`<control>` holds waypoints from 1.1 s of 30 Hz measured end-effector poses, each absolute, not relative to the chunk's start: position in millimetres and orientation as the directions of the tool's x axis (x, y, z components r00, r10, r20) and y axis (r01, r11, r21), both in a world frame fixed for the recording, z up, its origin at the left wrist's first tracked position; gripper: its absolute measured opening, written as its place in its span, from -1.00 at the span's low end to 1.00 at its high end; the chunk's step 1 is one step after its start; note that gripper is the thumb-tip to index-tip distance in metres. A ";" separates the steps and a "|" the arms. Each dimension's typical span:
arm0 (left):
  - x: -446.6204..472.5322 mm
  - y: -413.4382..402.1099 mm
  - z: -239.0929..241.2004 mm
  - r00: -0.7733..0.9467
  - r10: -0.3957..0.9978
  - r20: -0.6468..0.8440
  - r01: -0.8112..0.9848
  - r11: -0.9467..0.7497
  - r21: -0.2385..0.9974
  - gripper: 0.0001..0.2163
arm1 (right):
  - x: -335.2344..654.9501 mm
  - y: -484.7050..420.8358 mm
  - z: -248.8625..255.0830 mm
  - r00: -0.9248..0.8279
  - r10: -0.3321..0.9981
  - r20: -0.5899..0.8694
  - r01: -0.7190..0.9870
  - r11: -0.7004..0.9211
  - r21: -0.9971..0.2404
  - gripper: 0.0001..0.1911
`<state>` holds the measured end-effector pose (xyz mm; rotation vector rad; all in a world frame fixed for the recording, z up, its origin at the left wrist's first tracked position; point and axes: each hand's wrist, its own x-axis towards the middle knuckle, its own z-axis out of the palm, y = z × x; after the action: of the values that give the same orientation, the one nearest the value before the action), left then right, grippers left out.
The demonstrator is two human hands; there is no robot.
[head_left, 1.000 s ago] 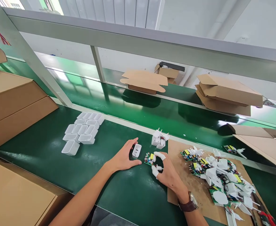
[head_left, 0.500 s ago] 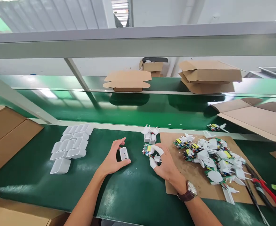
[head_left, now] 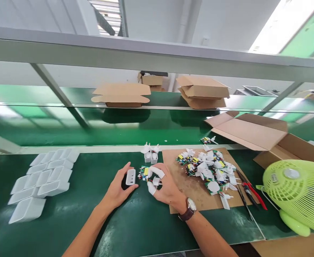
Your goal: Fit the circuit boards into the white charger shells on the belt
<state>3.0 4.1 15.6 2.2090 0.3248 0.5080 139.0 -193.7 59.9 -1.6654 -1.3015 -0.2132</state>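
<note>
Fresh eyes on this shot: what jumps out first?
Probably the lime-green plastic fan at the right edge, then the heap of green circuit boards and white plastic parts on a brown cardboard sheet left of it. Near the middle, the left hand curls around a white rectangular plastic housing; the right hand, with white finger covers, holds a small green circuit board. Far left, translucent white plastic cases cluster together.

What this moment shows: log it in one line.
left hand: holds white casing | right hand: holds circuit board | nearby: board pile on cardboard sheet
</note>
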 end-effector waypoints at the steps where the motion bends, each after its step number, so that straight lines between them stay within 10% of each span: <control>1: 2.7 2.7 15.1 0.887 0.378 0.267 0.028 -0.619 0.785 -0.32 | 137.7 -193.8 60.7 0.395 0.656 0.643 0.819 0.066 -0.570 -0.37; 33: 5.4 -4.4 14.1 0.839 0.180 0.514 -0.213 -0.761 0.613 -0.42 | 120.2 -189.1 56.8 0.259 0.758 0.599 0.931 -0.030 -0.365 -0.18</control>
<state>5.4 -4.4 14.1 2.3214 -0.0238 0.7361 120.2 -189.1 56.8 -1.8239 -1.5388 -0.3104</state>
